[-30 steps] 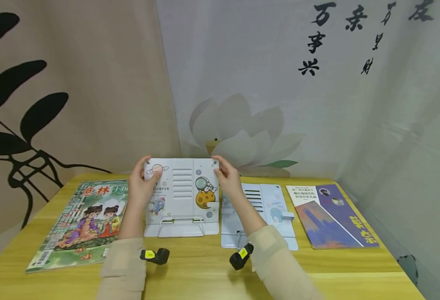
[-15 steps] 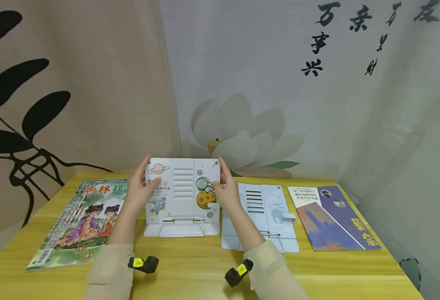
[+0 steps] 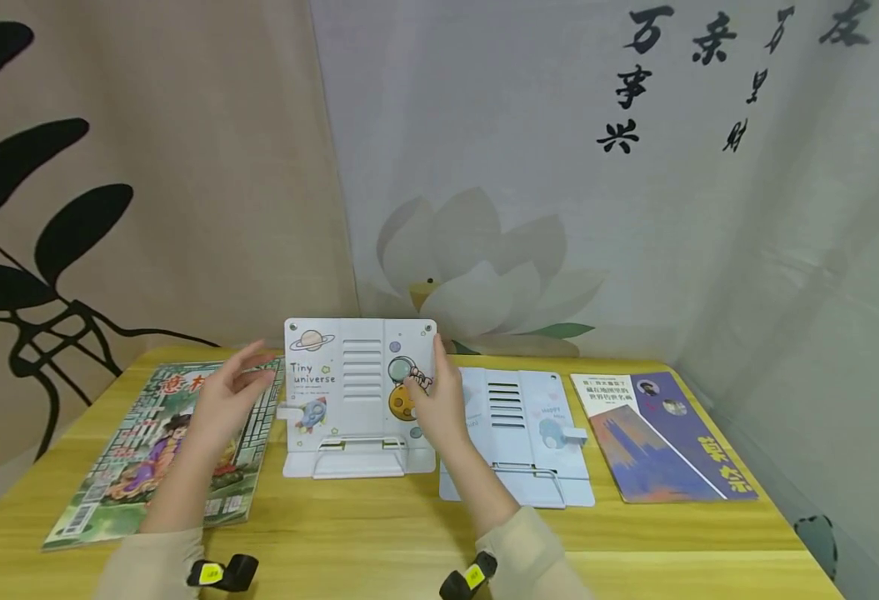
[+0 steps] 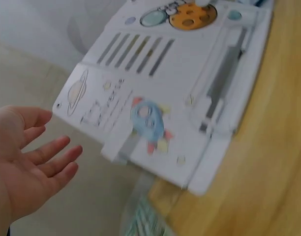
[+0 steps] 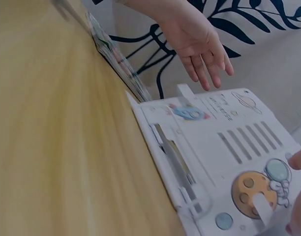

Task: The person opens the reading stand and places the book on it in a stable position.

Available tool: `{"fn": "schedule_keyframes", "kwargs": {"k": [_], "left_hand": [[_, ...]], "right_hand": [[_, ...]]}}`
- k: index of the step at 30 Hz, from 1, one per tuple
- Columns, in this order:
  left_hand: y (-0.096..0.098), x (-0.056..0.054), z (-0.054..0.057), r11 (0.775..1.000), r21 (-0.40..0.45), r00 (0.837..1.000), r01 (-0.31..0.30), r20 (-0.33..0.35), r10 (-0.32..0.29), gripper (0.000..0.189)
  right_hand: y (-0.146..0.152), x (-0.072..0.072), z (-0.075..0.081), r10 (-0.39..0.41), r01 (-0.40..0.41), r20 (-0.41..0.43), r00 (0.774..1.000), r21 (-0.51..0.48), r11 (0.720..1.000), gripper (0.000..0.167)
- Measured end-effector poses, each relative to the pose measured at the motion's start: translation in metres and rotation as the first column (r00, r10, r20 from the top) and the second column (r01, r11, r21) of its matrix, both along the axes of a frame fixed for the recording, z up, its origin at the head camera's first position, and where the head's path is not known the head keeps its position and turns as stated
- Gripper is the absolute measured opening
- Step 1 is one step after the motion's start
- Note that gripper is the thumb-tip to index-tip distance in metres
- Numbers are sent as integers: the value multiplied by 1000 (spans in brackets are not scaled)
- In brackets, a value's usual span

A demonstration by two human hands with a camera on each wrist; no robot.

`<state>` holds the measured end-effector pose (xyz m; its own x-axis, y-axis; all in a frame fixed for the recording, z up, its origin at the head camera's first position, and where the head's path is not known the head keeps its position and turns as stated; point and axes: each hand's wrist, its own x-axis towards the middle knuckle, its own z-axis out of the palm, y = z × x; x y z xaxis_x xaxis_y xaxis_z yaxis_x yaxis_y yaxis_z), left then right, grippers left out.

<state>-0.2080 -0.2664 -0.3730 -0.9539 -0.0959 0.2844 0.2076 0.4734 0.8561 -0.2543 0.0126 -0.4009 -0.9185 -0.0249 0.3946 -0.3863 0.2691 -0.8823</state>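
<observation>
Our left hand [image 3: 231, 396], fingers loosely spread, hangs apart from the white bookstand [image 3: 364, 379], a gap before its left edge. Our right hand [image 3: 441, 400] pinches its right edge, thumb in front. It stands propped on the desk [image 3: 349, 542], wood stretching before it, a second bookstand [image 3: 525, 442] just beside.

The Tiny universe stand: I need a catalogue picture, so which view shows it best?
Head view: the Tiny universe stand appears right way up, title readable, though the right hand covers part. The left wrist view shows it slanted and blurred; the right wrist view, turned and cut off.
</observation>
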Motion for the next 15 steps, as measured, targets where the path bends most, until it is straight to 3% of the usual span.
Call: {"fn": "schedule_keyframes", "kwargs": {"k": [10, 15], "left_hand": [[-46, 27, -12, 982, -164, 995, -98, -53, 90, 51], [-69, 37, -22, 976, -174, 991, -132, -44, 126, 50]], "right_hand": [[-27, 28, -10, -118, 115, -88, 989, -39, 993, 74], [-40, 42, -12, -86, 87, -139, 987, 5, 996, 69]]}}
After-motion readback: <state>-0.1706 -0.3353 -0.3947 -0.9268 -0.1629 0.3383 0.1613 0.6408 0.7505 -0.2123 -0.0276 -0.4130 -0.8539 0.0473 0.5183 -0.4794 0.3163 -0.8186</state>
